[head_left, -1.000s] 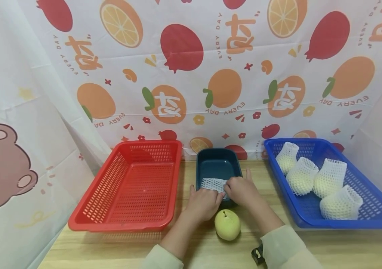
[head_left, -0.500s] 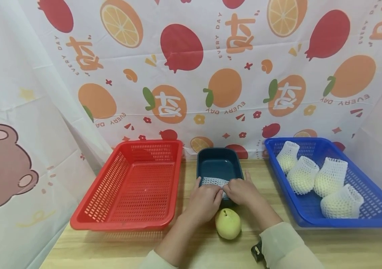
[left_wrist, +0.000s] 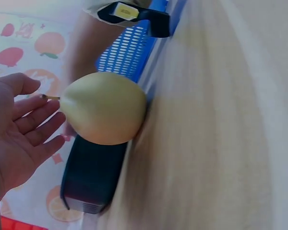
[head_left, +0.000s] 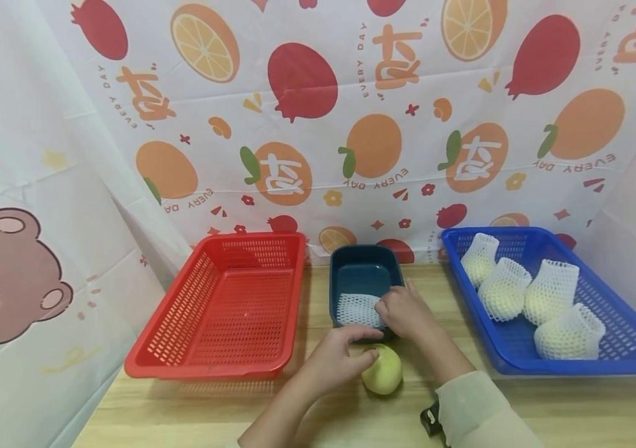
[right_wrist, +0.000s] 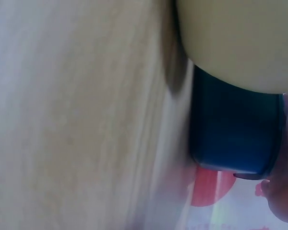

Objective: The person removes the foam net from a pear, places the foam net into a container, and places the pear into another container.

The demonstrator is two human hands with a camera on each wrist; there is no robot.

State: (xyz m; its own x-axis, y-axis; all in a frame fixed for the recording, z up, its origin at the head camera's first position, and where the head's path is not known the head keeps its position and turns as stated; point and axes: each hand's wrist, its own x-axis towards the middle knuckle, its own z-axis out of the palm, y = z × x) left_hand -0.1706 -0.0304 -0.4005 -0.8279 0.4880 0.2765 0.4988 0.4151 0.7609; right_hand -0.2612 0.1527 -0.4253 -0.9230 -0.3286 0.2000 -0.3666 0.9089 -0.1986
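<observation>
A yellow-green pear (head_left: 383,373) sits on the table in front of a small dark teal box (head_left: 366,280). My left hand (head_left: 336,358) is just left of the pear, thumb and fingers spread. In the left wrist view the pear (left_wrist: 104,109) lies just beyond the open left hand (left_wrist: 21,132), its stem overlapping a fingertip. A white foam net sleeve (head_left: 358,310) lies flat in the near part of the box, and my right hand (head_left: 406,313) pinches its right edge. The pear (right_wrist: 240,38) and the box's wall (right_wrist: 235,129) fill the right wrist view's upper right.
An unfilled red basket (head_left: 239,317) stands on the left. On the right, a blue basket (head_left: 497,358) holds several pears in foam net sleeves (head_left: 556,292). A printed cloth (head_left: 318,149) hangs behind the table. A black strap (head_left: 431,418) is at the right sleeve.
My left hand has let go of the foam net sleeve and moved back toward the pear, its fingers opening. My right hand stays at the sleeve, which now lies flatter.
</observation>
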